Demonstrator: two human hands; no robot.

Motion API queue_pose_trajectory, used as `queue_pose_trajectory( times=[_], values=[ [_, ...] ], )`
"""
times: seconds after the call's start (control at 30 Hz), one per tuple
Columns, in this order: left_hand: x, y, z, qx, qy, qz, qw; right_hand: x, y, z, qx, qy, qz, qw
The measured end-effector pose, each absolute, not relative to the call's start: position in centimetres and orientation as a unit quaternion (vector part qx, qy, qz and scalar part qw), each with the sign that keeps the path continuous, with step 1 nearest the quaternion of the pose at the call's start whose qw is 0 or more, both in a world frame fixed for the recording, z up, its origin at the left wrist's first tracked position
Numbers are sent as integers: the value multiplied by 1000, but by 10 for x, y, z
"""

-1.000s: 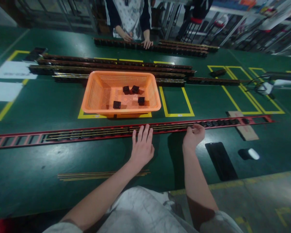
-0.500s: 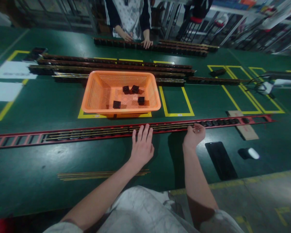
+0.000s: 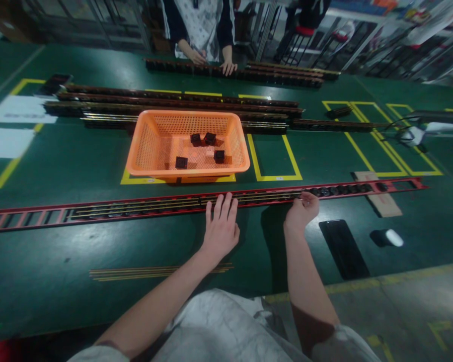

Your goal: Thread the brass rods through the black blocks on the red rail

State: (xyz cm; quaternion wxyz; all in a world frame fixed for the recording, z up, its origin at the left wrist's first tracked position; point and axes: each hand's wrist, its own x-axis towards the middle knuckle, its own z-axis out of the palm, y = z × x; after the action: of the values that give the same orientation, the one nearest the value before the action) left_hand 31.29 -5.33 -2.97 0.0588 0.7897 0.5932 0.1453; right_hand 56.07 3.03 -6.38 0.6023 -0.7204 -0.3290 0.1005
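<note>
A long red frame (image 3: 53,214), built like a ladder, lies across the table with black round-topped pieces (image 3: 335,190) in its right part. Thin brass rods (image 3: 162,205) run lengthwise along its middle. My left hand (image 3: 221,226) rests palm down at the frame's near edge, fingers spread and fingertips on the rods. Farther right, my right hand (image 3: 302,210) pinches at the right end of the rods; its fingers partly hide the exact grip. More loose brass rods (image 3: 136,272) lie on the table near me, partly under my left forearm.
An orange basket (image 3: 189,172) holding several black blocks stands beyond the frame. Dark long assemblies (image 3: 109,103) lie behind it. A cardboard piece (image 3: 387,204) sits under the frame's right end, near a black phone (image 3: 343,249) and a white-topped object (image 3: 394,238). A co-worker's hands (image 3: 228,67) are opposite.
</note>
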Motion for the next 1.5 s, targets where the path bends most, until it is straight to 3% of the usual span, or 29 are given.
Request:
queue_pose_trajectory(
  times=[1.5],
  values=[
    [313,-53,-28,788,597,143,48,552,29,-54,-705,-337,95,617]
  ],
)
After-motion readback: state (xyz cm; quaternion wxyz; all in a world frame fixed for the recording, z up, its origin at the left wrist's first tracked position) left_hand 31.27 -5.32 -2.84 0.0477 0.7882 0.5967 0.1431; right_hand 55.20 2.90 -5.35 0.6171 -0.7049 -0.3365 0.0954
